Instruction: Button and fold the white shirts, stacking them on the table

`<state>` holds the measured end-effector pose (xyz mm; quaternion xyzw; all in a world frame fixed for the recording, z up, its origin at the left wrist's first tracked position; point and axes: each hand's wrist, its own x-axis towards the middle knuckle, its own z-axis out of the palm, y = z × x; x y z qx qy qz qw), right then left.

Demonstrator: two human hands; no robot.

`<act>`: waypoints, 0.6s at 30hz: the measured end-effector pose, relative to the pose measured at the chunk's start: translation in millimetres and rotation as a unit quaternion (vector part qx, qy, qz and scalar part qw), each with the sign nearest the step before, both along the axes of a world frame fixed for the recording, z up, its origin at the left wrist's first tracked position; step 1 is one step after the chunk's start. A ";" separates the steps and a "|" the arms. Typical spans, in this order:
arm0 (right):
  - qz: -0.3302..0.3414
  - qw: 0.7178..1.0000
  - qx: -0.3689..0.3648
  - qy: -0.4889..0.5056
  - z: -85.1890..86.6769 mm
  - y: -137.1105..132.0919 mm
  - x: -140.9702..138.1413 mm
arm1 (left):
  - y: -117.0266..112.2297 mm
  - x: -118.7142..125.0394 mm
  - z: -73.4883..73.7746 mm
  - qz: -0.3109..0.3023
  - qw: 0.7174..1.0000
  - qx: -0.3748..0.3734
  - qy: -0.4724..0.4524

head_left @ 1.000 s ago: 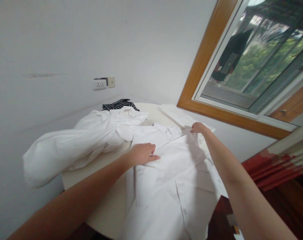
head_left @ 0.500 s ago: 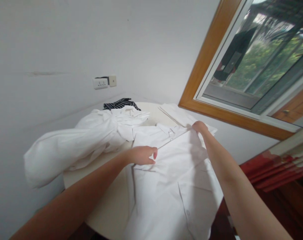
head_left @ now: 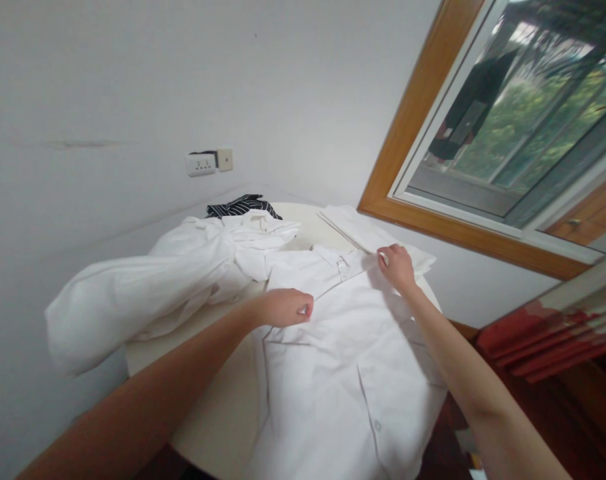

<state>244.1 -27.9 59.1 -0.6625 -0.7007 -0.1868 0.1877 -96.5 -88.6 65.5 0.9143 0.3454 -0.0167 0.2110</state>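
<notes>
A white button-up shirt (head_left: 333, 393) lies spread over the front of the round table, its button and a long crease showing near the lower edge. My left hand (head_left: 287, 308) is on the shirt's left part, thumb and forefinger pinched together on the cloth. Farther right, my right hand (head_left: 397, 267) pinches the shirt's folded edge near its upper right corner. Just beyond that hand lies a flat folded white cloth (head_left: 355, 227). The shirt's collar area (head_left: 333, 260) sits between the two hands.
Bunched white clothing (head_left: 147, 287) is heaped on the left and hangs past the edge of the cream table (head_left: 217, 407). Behind it is a black striped cloth (head_left: 245, 206). A wall with a socket (head_left: 201, 165) and a wood-framed window (head_left: 413, 133) stand behind; a red curtain (head_left: 537, 340) hangs right.
My left thumb and forefinger have come together from a slightly parted position. My right hand has shifted slightly left and turned, and the shirt's right side has spread toward the right.
</notes>
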 end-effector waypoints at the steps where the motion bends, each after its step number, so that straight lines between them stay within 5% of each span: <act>1: 0.027 0.999 -0.019 -0.010 -8.0 -3.9 -0.1 | 0.8 0.3 -1.0 -0.005 1.000 -0.004 -0.002; 7: 0.134 0.986 -0.099 -0.030 -58.2 -5.5 6.8 | 4.4 -2.2 -2.0 -0.055 0.996 -0.066 -0.015; 13: 0.128 0.986 -0.107 -0.016 -66.0 -4.7 9.5 | 4.1 -3.8 0.8 -0.010 0.992 -0.126 0.001; 18: 0.090 0.996 0.014 -0.020 -55.8 -16.5 5.3 | 19.3 -5.2 -5.5 0.138 0.978 0.150 -0.050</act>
